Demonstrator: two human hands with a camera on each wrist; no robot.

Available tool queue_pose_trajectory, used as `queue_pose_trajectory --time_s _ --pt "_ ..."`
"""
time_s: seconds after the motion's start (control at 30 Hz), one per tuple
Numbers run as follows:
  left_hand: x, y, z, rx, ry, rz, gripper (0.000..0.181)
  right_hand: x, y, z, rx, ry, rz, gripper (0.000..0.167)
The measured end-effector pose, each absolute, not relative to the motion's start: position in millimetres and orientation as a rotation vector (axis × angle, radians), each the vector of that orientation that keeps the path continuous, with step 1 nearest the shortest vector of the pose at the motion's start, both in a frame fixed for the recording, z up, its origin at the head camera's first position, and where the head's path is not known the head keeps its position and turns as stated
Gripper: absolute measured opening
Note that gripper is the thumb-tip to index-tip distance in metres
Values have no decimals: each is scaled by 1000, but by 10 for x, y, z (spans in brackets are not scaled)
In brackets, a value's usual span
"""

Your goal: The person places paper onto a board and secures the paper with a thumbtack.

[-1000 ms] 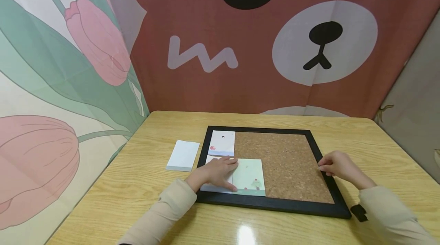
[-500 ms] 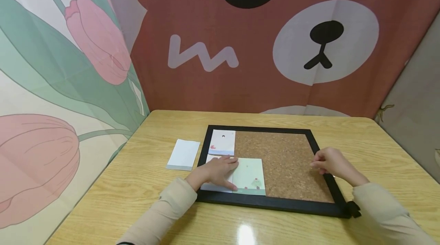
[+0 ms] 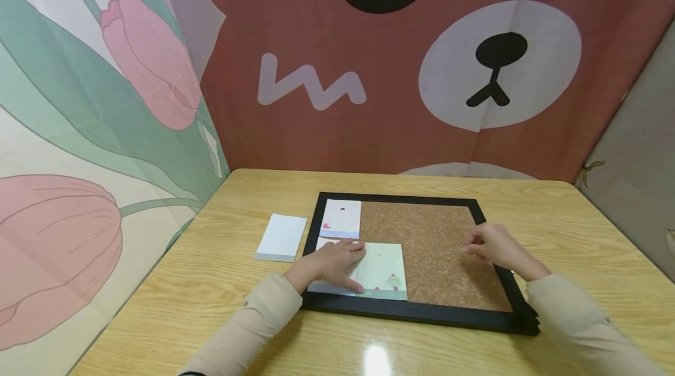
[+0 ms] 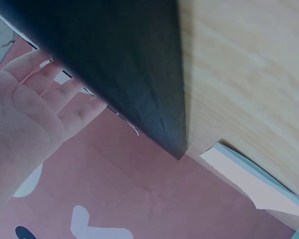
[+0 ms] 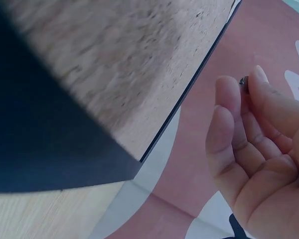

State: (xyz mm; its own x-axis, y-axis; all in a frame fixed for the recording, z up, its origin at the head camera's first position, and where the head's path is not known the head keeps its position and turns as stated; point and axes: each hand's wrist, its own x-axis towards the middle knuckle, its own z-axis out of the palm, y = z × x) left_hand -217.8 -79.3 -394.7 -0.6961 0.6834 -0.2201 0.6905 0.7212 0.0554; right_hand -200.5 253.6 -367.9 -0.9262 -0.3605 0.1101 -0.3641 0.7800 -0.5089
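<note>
A cork board [image 3: 437, 253] in a black frame [image 3: 422, 316] lies on the table. My left hand [image 3: 332, 263] rests with spread fingers across a white note sheet [image 3: 323, 289], mostly covered, and the pale green note sheet [image 3: 381, 267] beside it. In the left wrist view the left hand [image 4: 32, 109] has straight fingers at the board's edge. Over the right part of the cork, my right hand [image 3: 495, 247] pinches a small dark metallic thumbtack [image 5: 244, 83] between thumb and forefinger. An upper-left white note [image 3: 340, 221] bears a dark round tack head.
A white paper pad [image 3: 281, 238] lies on the wooden table [image 3: 211, 282], left of the frame. Behind the table hangs a red cloth with a bear face [image 3: 379, 71]. A tulip-printed cloth [image 3: 105, 130] hangs at the left.
My right hand has moved left, from the frame's right edge to over the cork, still pinching the thumbtack. The left hand and the sheets have stayed in place.
</note>
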Motion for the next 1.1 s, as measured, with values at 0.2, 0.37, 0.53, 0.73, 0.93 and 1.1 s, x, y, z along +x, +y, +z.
queue_pose_trajectory --time_s 0.2,0.37,0.53,0.73,0.93,1.1 --pt "-2175 -796 -3948 1100 2709 -48 85 -2044 2404 -3656 581 -2976 840 5" --pt "-2169 -797 -3959 1094 2709 -38 85 -2070 2287 -3657 600 -2979 823 5" --pt "-2162 -803 -3972 1092 2713 -36 84 -2103 2184 -3664 587 -2983 825 5" --pt "-2163 -801 -3978 1097 2715 -40 84 -2144 2110 -3681 633 -2981 810 6" --pt "-2174 -797 -3971 1087 2711 -41 85 -2180 2034 -3694 719 -2942 739 10" --pt "-2170 -793 -3956 1085 2707 -41 85 -2208 1955 -3709 714 -2966 758 8"
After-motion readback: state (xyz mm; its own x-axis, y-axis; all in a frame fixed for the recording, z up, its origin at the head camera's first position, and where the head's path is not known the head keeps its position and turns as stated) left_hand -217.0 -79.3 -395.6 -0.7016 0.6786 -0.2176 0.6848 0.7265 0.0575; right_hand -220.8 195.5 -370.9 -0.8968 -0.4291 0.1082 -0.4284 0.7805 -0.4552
